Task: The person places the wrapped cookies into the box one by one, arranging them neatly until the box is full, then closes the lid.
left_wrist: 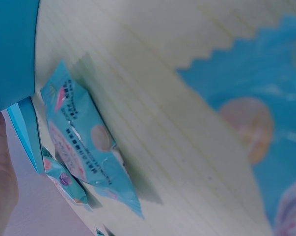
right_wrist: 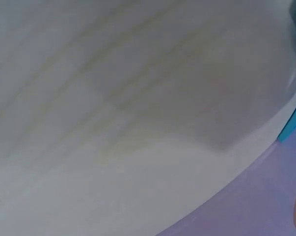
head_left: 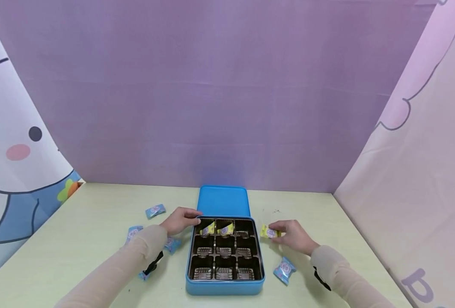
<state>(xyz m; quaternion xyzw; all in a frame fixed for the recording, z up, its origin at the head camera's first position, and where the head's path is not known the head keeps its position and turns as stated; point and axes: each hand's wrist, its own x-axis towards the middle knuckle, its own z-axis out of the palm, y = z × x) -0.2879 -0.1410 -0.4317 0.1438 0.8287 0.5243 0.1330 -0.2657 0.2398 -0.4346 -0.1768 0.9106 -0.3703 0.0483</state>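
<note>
A blue tin [head_left: 225, 285] with a dark nine-cell insert sits on the table's near middle. Two yellow-wrapped candies [head_left: 208, 229] [head_left: 226, 230] lie in its far-left and far-middle cells. My left hand [head_left: 181, 220] rests at the tin's far-left corner with its fingers on the rim. My right hand [head_left: 293, 235] is just right of the tin and pinches a yellow candy [head_left: 269, 232]. In the left wrist view, blue candy packets [left_wrist: 84, 142] lie on the table beside the tin's wall [left_wrist: 10, 49]. The right wrist view is a blur of table top.
The tin's blue lid [head_left: 223, 201] lies flat just behind it. Blue-wrapped candies lie around: far left [head_left: 155, 210], by the left forearm [head_left: 134, 232] [head_left: 172, 244], and near right [head_left: 284, 270]. Fabric walls close in the pale table [head_left: 96, 222] on three sides.
</note>
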